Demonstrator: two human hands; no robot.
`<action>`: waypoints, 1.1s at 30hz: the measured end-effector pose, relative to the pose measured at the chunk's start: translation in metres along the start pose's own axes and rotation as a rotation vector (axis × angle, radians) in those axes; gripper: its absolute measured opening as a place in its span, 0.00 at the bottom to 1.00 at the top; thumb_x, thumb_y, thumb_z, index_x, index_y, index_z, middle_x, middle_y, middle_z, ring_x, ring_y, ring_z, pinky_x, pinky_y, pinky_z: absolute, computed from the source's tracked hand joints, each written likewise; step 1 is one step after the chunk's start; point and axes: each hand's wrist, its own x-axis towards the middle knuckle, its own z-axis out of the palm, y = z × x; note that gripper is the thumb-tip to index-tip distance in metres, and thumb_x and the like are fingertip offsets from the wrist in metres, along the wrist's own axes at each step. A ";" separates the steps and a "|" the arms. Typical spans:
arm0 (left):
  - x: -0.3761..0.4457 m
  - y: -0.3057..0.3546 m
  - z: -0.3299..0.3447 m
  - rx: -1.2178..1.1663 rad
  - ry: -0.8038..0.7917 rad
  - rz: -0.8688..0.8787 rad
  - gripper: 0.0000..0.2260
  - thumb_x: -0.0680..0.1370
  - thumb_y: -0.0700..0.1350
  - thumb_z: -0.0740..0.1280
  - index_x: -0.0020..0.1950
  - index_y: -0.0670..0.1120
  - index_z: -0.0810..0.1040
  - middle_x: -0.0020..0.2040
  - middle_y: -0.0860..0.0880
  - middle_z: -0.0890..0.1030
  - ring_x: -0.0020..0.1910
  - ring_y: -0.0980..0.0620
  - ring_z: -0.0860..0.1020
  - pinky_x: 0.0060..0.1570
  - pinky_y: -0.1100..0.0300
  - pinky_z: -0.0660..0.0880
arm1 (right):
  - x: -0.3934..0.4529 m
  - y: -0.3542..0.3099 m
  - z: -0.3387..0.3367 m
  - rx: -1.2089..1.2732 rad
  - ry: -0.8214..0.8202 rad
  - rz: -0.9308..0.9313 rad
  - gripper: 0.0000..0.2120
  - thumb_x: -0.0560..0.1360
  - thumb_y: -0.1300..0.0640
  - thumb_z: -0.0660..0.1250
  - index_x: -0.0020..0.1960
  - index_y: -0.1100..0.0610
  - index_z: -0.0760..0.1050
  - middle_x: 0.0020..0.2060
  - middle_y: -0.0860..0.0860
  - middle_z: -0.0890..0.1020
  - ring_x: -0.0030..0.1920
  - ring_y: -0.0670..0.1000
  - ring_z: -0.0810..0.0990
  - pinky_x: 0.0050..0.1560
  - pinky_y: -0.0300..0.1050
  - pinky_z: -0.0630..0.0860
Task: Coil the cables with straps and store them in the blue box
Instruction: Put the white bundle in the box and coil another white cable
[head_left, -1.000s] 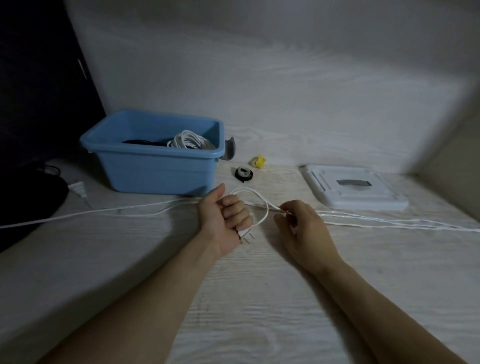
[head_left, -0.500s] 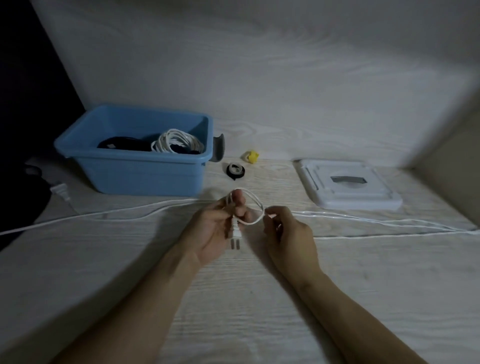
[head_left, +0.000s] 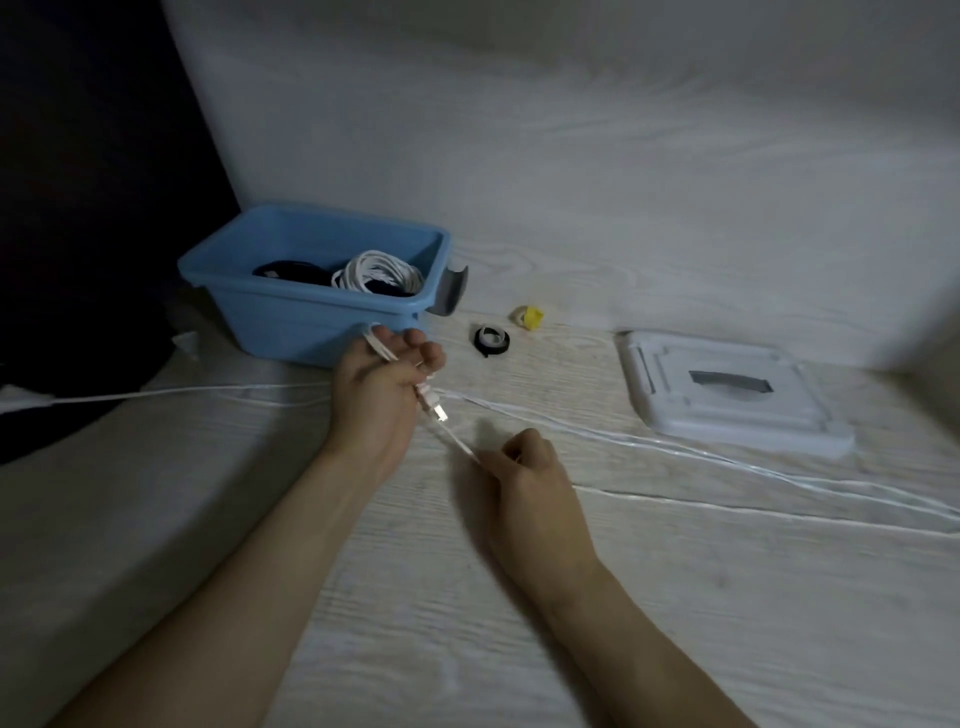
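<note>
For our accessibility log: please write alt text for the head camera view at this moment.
Two bare hands work a white cable on a pale wood-grain table: the left hand grips its plug end, the right hand pinches the cord. Behind sit a blue box holding coiled cables, two straps and a white lid.

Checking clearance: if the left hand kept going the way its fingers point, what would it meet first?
Probably the blue box: the left hand, holding the white cable, points at its near wall, though depth is unclear.
</note>
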 end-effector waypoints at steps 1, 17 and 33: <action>-0.004 -0.004 0.001 0.159 -0.015 0.068 0.20 0.69 0.18 0.54 0.45 0.43 0.68 0.41 0.45 0.77 0.38 0.51 0.80 0.45 0.60 0.78 | -0.001 -0.002 0.001 0.011 -0.044 -0.045 0.10 0.71 0.62 0.66 0.51 0.58 0.82 0.42 0.54 0.72 0.41 0.59 0.74 0.38 0.48 0.72; -0.032 0.009 -0.029 0.509 -0.703 -0.363 0.18 0.78 0.51 0.60 0.31 0.45 0.73 0.23 0.50 0.61 0.19 0.56 0.56 0.21 0.65 0.51 | 0.026 0.012 -0.033 0.393 0.310 -0.089 0.12 0.73 0.48 0.75 0.40 0.56 0.79 0.33 0.46 0.79 0.32 0.42 0.75 0.34 0.38 0.72; -0.033 -0.011 -0.032 -0.060 -0.591 -0.737 0.11 0.80 0.42 0.53 0.39 0.44 0.69 0.30 0.52 0.57 0.26 0.55 0.57 0.27 0.61 0.58 | 0.017 0.002 -0.014 1.259 0.004 0.304 0.07 0.80 0.60 0.64 0.44 0.58 0.76 0.30 0.55 0.75 0.32 0.52 0.72 0.39 0.48 0.71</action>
